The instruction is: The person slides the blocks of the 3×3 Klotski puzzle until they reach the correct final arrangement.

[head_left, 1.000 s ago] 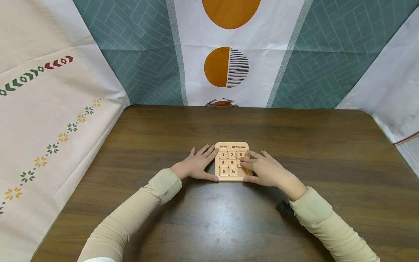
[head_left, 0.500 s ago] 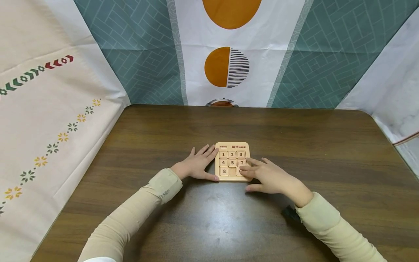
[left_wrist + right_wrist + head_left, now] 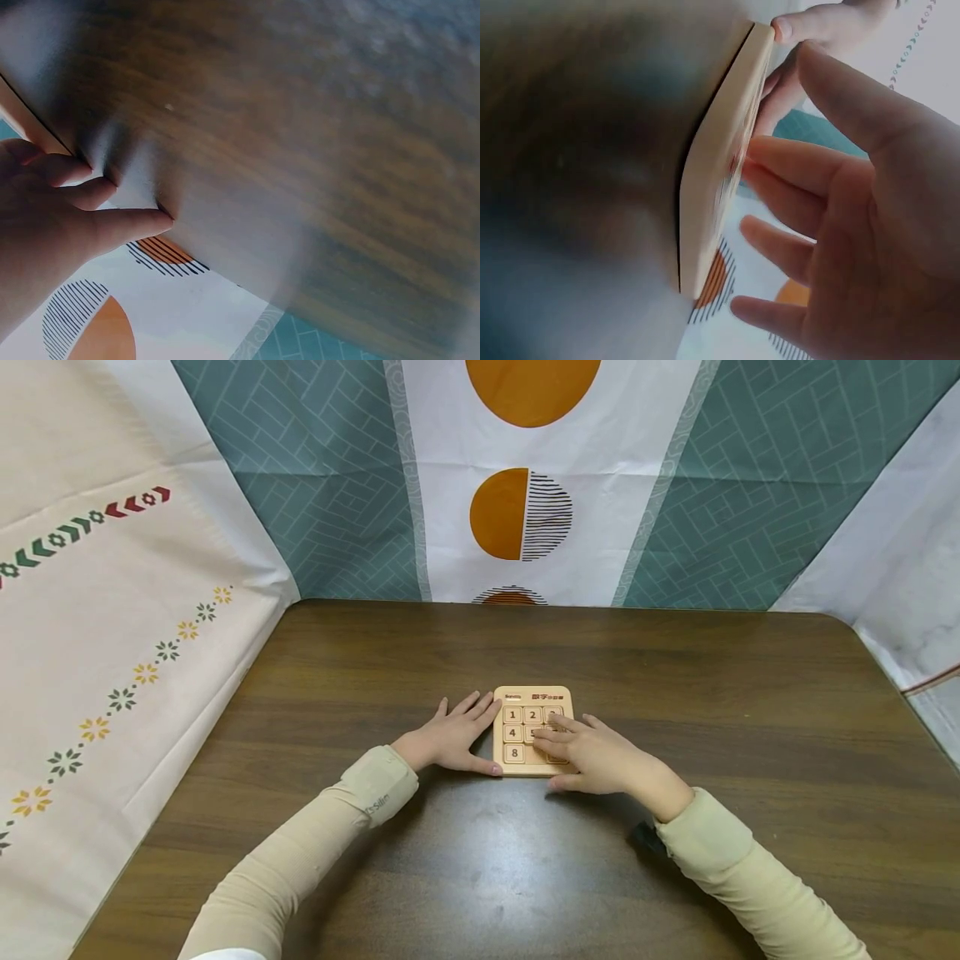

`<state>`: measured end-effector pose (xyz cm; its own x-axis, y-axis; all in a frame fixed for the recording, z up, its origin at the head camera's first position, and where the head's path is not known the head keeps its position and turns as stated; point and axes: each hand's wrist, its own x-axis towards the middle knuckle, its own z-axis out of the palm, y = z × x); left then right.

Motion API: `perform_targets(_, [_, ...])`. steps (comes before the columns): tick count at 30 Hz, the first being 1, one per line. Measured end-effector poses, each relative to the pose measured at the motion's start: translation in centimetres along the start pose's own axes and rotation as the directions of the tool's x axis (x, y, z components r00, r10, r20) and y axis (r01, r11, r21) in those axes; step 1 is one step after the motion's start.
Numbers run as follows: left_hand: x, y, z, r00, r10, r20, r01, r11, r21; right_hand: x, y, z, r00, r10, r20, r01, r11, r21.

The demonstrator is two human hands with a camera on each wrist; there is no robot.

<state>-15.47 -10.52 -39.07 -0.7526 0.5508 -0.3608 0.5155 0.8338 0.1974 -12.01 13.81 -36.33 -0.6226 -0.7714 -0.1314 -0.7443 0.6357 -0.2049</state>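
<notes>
A pale wooden number sliding puzzle [image 3: 513, 771] lies flat on the dark table, its tiles 1, 2, 4 and 8 readable in the head view. The bottom-middle slot is bare. My left hand [image 3: 452, 739] rests along the puzzle's left side, fingers spread, with the thumb at its lower left corner. From the right, my right hand [image 3: 603, 757] reaches over the board. Its extended fingertips touch the tiles around the 5 and cover the right column in part. Its thumb stands off near the lower edge. In the right wrist view the puzzle's side [image 3: 716, 161] shows edge-on.
Brown wood-grain table [image 3: 480, 877] surrounds the puzzle. Behind it hangs a teal and white cloth [image 3: 600, 527] with orange circles. A white patterned cloth [image 3: 150, 718] hangs at the left. A small black object [image 3: 647, 837] is by the right cuff.
The 6 tile has slid right from bottom middle, leaving that slot bare. My right hand drew back, then moved left and up over the 5. My left hand stays still.
</notes>
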Motion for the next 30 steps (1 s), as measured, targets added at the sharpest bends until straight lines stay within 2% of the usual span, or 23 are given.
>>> perform_targets(4, [0.0, -0.1, 0.0, 1.000, 0.001, -0.002, -0.001, 1.000, -0.002, -0.3, -0.4, 0.3, 0.999, -0.004, 0.041, 0.003, 1.000, 0.024])
perform_targets(11, [0.0, -0.2, 0.0, 1.000, 0.008, -0.009, -0.008, 1.000, -0.001, -1.3, -0.5, 0.6, 0.999, -0.044, 0.024, 0.043, 0.998, 0.047])
perform_targets(13, [0.0, -0.2, 0.0, 1.000, 0.010, -0.008, -0.010, 1.000, -0.001, -1.4, -0.2, 0.4, 1.000, -0.022, -0.004, 0.022, 0.999, 0.036])
perform_targets(16, [0.1, -0.2, 0.1, 1.000, 0.011, -0.003, -0.011, 1.000, -0.006, -1.4, 0.4, 0.2, 0.998, 0.050, -0.039, -0.050, 0.999, -0.002])
perform_targets(19, [0.1, -0.2, 0.1, 1.000, 0.011, 0.003, -0.011, 1.000, -0.013, -1.3, 0.9, 0.0, 0.994, 0.097, -0.041, -0.098, 0.995, -0.020])
perform_targets(30, [0.1, -0.2, 0.0, 1.000, 0.001, 0.002, -0.001, 1.000, -0.009, 0.6, -0.4, 0.3, 0.995, 0.097, -0.009, -0.098, 0.995, -0.037])
